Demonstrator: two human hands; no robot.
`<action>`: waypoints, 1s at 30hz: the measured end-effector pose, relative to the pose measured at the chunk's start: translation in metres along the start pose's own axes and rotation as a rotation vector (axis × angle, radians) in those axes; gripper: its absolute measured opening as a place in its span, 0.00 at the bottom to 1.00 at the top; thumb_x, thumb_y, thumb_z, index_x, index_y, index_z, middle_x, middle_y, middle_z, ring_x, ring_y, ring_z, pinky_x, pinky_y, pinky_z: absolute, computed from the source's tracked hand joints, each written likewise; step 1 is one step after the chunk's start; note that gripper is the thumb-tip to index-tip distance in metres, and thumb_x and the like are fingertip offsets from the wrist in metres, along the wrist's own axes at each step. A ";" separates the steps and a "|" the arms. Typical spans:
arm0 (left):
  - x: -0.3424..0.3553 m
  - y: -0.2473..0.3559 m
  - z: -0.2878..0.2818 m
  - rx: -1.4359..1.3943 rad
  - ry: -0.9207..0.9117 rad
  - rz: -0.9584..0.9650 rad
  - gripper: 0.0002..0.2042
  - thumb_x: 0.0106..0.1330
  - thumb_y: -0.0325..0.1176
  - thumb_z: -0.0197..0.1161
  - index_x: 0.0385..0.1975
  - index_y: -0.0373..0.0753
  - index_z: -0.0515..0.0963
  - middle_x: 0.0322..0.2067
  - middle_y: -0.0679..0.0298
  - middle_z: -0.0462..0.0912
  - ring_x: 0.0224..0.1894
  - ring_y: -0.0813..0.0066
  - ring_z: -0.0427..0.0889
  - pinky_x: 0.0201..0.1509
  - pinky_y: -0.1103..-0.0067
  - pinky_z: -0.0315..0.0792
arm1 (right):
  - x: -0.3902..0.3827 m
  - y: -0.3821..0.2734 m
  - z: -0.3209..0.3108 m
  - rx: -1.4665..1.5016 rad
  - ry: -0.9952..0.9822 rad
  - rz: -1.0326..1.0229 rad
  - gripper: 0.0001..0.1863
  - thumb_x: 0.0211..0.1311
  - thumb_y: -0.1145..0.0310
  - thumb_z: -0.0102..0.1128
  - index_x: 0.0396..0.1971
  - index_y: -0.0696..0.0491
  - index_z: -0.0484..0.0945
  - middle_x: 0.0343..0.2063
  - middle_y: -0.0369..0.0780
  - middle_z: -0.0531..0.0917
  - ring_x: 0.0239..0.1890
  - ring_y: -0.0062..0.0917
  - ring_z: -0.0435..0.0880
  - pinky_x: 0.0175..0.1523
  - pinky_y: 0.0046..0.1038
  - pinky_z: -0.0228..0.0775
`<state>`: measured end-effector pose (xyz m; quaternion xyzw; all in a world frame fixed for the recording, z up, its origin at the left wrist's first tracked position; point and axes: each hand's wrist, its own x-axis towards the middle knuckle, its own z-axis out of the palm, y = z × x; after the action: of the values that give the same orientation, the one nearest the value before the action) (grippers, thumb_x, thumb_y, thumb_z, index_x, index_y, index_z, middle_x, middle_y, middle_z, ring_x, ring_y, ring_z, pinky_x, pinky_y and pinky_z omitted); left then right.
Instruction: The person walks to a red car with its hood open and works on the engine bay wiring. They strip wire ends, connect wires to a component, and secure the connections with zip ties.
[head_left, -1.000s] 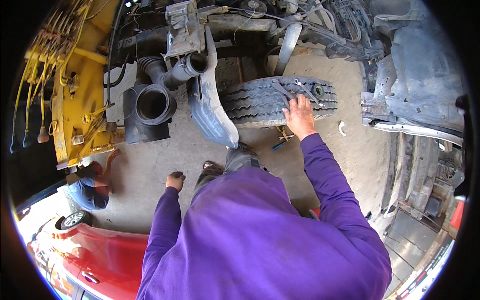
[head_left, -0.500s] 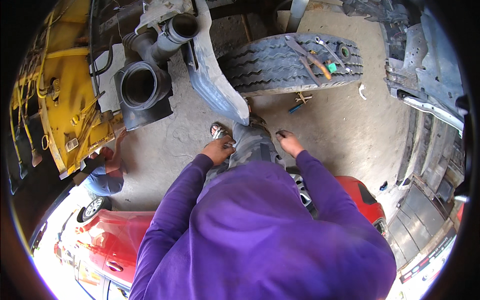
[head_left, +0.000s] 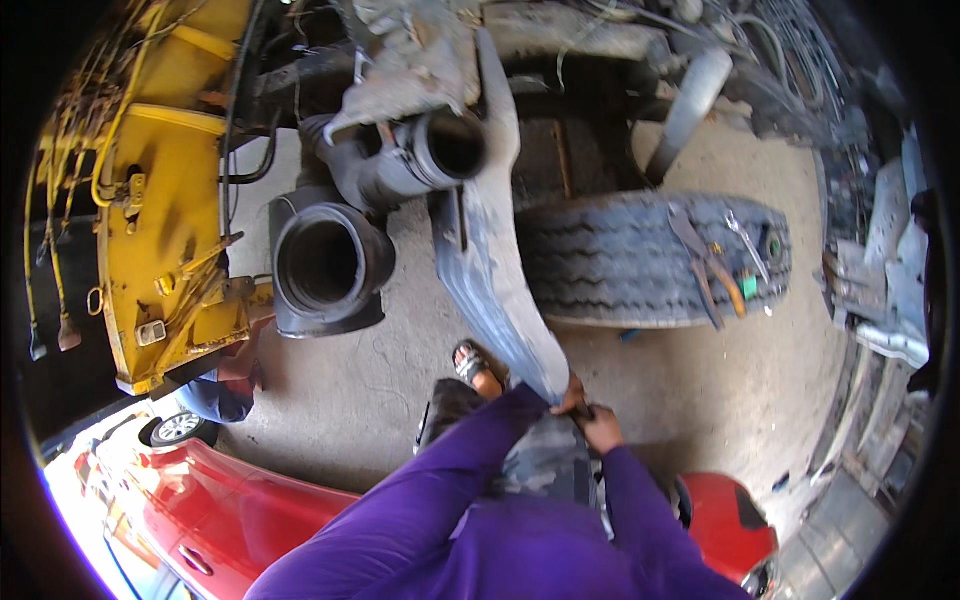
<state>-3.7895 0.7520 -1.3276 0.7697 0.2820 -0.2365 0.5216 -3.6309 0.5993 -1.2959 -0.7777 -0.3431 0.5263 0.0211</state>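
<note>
My left hand is at the lower tip of a long, curved grey panel. Its fingers look curled, and the panel tip and my purple sleeve hide part of it. Right beside it, my right hand is closed, with a small dark thing showing between the two hands. What that thing is, I cannot make out. Both hands are in front of my camouflage trousers.
A big tyre lies ahead, bearing pliers-like cutters and a wrench. Black ducting hangs at left beside a yellow metal frame. A red car stands behind left; a person crouches near it.
My hands have come together at the panel's tip; before, they were apart over my legs. The view has tilted up, showing more of the vehicle's underside.
</note>
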 end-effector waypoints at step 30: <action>0.003 0.044 0.019 -0.001 0.057 0.518 0.18 0.52 0.34 0.63 0.42 0.34 0.79 0.55 0.52 0.76 0.60 0.50 0.73 0.65 0.62 0.71 | 0.069 0.018 0.053 0.232 0.087 0.156 0.22 0.65 0.63 0.55 0.47 0.67 0.83 0.45 0.53 0.87 0.44 0.42 0.88 0.47 0.39 0.77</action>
<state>-3.7583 0.7216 -1.3068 0.8224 0.0901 -0.0730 0.5569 -3.6514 0.6067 -1.3825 -0.8165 -0.2174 0.5281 0.0848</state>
